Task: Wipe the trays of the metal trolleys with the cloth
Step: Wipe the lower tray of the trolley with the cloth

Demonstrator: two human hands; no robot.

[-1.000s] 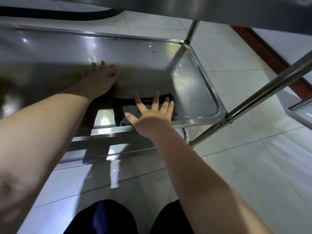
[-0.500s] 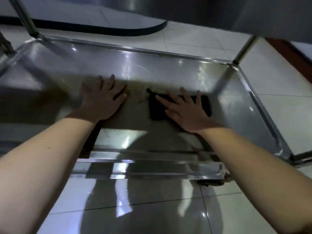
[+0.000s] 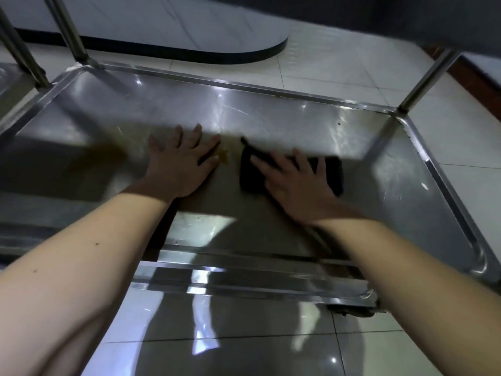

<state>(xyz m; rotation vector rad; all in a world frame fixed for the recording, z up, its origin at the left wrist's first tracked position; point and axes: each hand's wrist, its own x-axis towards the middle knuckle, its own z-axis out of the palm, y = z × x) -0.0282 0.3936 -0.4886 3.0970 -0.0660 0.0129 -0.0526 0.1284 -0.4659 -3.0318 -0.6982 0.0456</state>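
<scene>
The dark cloth [image 3: 332, 172] lies flat on the floor of the trolley's lower metal tray [image 3: 271, 115], a little right of the tray's middle and well away from its raised rim. The right hand [image 3: 295, 185] rests on top of it, palm down, with the fingers straight and spread so that the cloth shows on both sides of them. The left hand [image 3: 181, 166] lies just beside it on the bare metal, also flat with the fingers splayed, holding nothing. Between the two hands a small brownish stain [image 3: 224, 156] marks the steel, close to the left hand's fingertips. A broad shadow covers the near half of the tray and both hands, while the far half catches bright reflections. Upright tubular posts rise from the tray's far corners, one at the left [image 3: 69, 28] and one at the right [image 3: 428, 82]. Pale glossy floor tiles [image 3: 325, 63] surround the trolley, and a curved grey platform with a dark edge [image 3: 189, 28] sits on the floor beyond it.
</scene>
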